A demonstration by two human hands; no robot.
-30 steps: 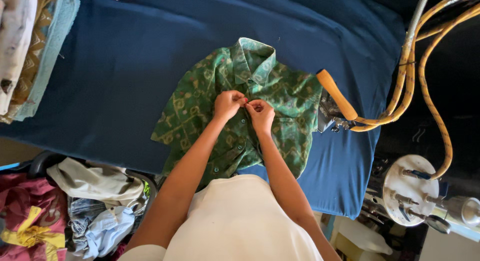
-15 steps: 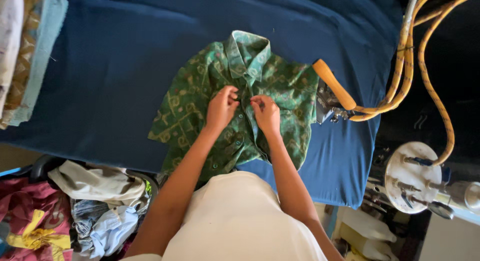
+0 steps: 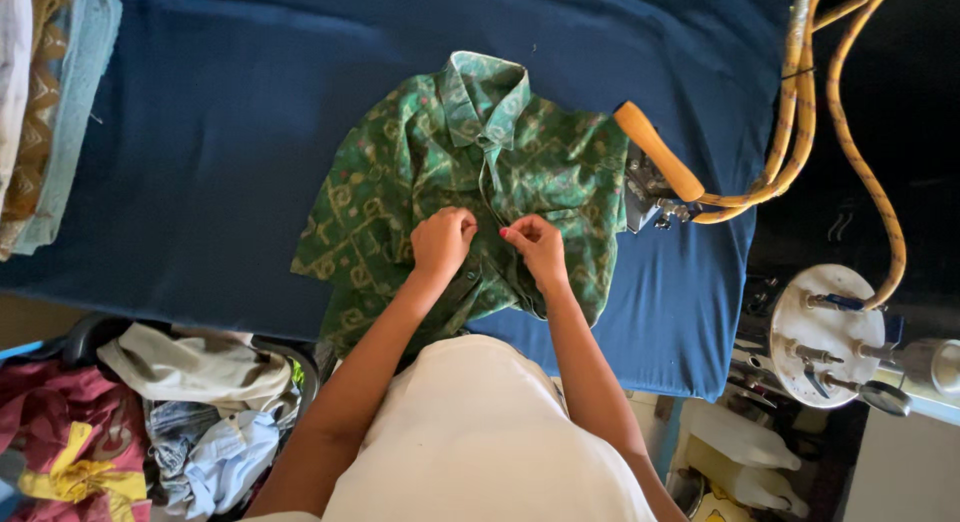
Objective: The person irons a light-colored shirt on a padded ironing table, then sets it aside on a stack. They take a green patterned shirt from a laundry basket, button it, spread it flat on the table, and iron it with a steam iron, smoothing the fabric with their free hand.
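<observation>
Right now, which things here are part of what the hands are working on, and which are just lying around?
In use:
green patterned shirt, spread on the blue padded table
left hand and right hand, both pinching the shirt's front at the middle

Lying about:
iron with orange handle, beside the shirt
folded cloths at the table's left edge
pile of clothes below the table
yellow hoses

Tabletop (image 3: 230,132): padded, covered in dark blue cloth, spanning the view in front of me. On it: one green patterned shirt (image 3: 400,182), collar away from me, laid flat near the middle; one steam iron (image 3: 655,177) with orange handle, just beside the shirt's right edge; folded cloths (image 3: 50,102) stacked at far left.
</observation>
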